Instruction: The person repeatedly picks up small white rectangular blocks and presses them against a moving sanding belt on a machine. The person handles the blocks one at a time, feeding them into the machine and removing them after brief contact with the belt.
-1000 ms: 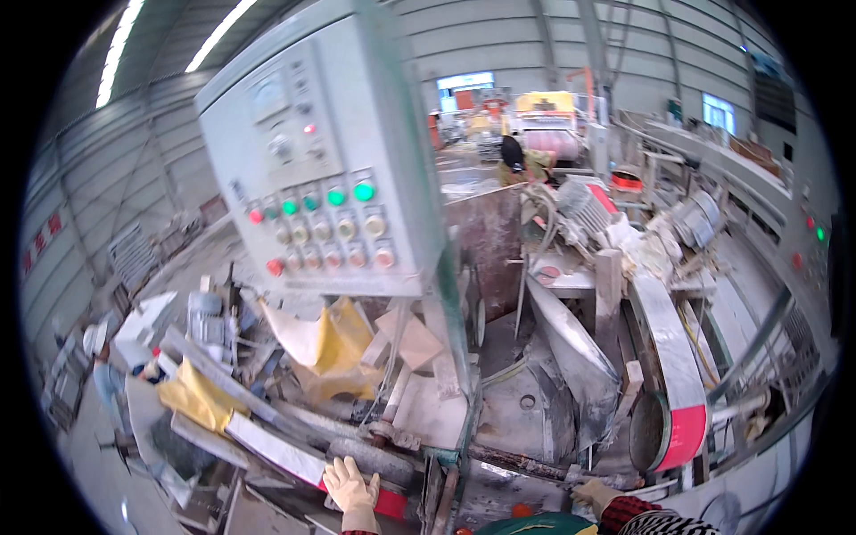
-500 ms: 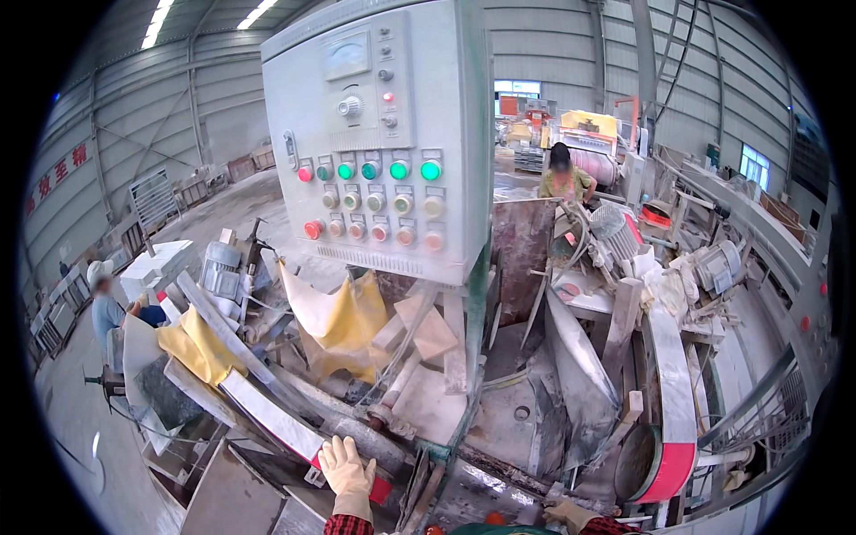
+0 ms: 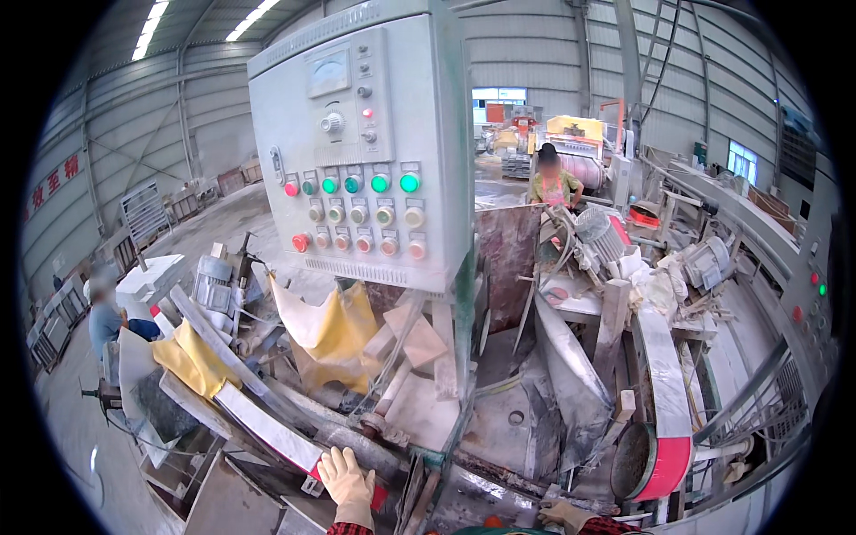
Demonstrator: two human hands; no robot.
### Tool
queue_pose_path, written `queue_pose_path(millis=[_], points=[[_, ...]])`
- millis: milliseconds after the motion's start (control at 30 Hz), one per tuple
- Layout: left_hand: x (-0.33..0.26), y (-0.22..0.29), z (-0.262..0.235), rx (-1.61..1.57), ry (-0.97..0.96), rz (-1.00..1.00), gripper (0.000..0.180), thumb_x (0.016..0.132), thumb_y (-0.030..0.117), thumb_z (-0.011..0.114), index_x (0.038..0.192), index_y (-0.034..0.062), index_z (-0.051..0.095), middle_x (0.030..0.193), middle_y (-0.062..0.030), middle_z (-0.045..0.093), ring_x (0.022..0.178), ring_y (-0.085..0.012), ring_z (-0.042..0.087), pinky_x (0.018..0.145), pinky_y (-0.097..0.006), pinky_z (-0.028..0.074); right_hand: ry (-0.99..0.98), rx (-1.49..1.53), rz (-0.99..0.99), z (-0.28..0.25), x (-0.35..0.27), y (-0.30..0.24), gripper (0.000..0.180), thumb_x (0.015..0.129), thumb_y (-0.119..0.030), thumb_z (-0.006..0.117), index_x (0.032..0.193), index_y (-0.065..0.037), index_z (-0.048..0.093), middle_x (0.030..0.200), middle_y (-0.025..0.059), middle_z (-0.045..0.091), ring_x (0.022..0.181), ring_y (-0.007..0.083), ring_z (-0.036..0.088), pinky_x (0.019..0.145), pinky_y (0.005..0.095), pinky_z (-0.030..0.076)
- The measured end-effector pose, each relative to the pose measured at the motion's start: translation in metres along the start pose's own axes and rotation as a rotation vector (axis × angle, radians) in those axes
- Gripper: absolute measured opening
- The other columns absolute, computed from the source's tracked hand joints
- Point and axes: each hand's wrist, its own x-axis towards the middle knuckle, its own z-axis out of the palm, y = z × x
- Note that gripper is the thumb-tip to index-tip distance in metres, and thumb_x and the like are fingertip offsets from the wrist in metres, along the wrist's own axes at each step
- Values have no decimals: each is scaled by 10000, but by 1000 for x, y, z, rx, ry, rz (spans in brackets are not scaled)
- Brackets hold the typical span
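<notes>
My left hand [image 3: 347, 487], in a cream work glove with a red checked sleeve, lies with fingers spread at the red end of a long white belt guard [image 3: 272, 428]. Nothing is in its grasp. At the lower edge, my right hand [image 3: 563, 514], also gloved, is beside the dirty metal machine frame. Its fingers are shadowed and partly hidden, so their hold is unclear. Ahead stands a grey control cabinet [image 3: 357, 116] with a dial, knobs and rows of red, green and pale buttons; several green ones are lit. Neither hand touches it.
Yellow-white cloths [image 3: 328, 330] drape over the machinery. To the right are a curved guard with a red end [image 3: 664, 468], electric motors [image 3: 596, 227] and another control panel [image 3: 813, 303]. One person [image 3: 555, 183] stands at the back; another [image 3: 107, 316] is at the left.
The whole view has shifted slightly, so the cabinet sits further left. The person at the back appears more upright. My hands stay in nearly the same places.
</notes>
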Motion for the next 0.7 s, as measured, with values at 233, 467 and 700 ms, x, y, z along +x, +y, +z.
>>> queue_pose_path(millis=[233, 467, 700], points=[[-8, 2, 4, -7, 21, 29, 828, 680, 380, 802, 1334, 51, 416, 1433, -197, 391, 1374, -423, 281, 1144, -535, 204, 6, 31, -14, -5, -5, -3, 587, 856, -179, 628, 1415, -88, 473, 846, 128, 694, 674, 206, 676, 577, 321, 536], [-14, 0, 17, -38, -4, 30, 851, 677, 379, 796, 1364, 62, 407, 1471, -202, 353, 1411, -411, 235, 1176, -541, 132, 22, 65, -26, -5, -14, -3, 589, 851, -183, 630, 1411, -82, 477, 840, 122, 696, 675, 203, 678, 578, 318, 536], [-18, 2, 23, -36, 9, 54, 885, 650, 367, 809, 1367, 54, 395, 1467, -224, 358, 1407, -443, 236, 1163, -560, 155, 35, 110, -43, -3, -24, -4, 592, 847, -188, 632, 1408, -75, 481, 834, 117, 697, 677, 201, 680, 579, 315, 536]])
